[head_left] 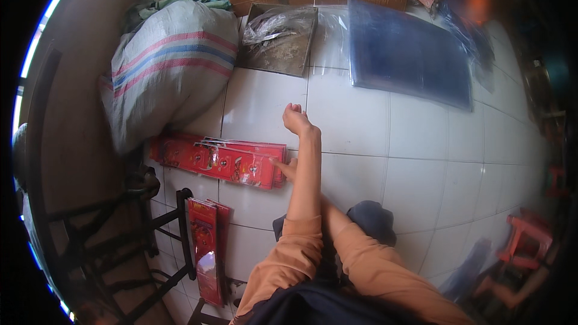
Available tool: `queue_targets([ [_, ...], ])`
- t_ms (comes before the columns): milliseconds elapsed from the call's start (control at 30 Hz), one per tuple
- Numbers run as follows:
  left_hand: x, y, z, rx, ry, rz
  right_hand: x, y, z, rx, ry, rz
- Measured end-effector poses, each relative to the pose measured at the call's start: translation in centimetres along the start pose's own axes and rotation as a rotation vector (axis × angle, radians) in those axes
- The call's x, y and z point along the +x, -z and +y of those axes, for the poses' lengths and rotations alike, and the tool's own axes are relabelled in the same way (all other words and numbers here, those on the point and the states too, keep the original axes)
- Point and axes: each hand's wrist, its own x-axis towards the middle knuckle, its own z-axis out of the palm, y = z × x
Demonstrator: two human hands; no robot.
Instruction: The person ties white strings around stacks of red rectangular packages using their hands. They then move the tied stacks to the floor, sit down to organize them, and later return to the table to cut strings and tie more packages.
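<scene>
A stack of long red printed packets [223, 159] in glossy clear wrapping lies on the white tiled floor, its layers slightly fanned. My right hand [288, 170] reaches across under my left forearm to the stack's right end. One finger is stretched out onto the top packet; the rest of that hand is partly hidden by the forearm. My left hand [296, 120] is raised beyond the stack with its fingers curled in, and nothing shows in it. Closer to me, another smaller pile of red packets [206, 247] lies lengthwise beside a dark metal frame.
A large white woven sack [174, 72] with pink and blue stripes stands at the far left. Beside it are a shallow tray [271, 61] with crumpled plastic and a dark blue flat stack [409, 54] of sheets. Black metal legs [174, 229] stand at left, a red stool [525, 238] at right.
</scene>
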Motion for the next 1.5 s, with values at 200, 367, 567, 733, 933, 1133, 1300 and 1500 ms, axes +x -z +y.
queue_targets([
  [200,-1.8,-0.6,0.6,-0.038,0.122,-0.136,0.2,-0.9,0.1,-0.034,0.013,0.016],
  [367,-3.4,-0.5,1.3,-0.075,0.158,-0.242,0.4,-2.3,0.2,-0.06,0.016,-0.011],
  [567,-5.3,-0.8,2.2,-0.113,0.223,-0.334,0.6,-2.5,0.4,-0.072,0.018,-0.005],
  [733,-5.0,0.0,3.0,-0.108,0.239,-0.342,-2.4,-2.3,-2.6,-0.031,0.031,0.011],
  [933,-6.2,0.2,3.7,-0.123,0.32,-0.383,-0.6,-2.1,-1.7,-0.003,0.047,-0.043],
  [1133,-5.9,1.8,7.2,-0.154,0.254,-0.475,1.8,3.4,-5.4,0.065,0.073,-0.288],
  [1300,-9.4,4.7,13.7,-0.069,-0.036,-0.714,5.1,14.7,-2.5,0.095,-0.459,-0.219],
  [1500,1.4,24.8,20.5,0.864,-0.518,-0.384,-2.2,30.2,5.7,0.112,-0.593,-0.216],
])
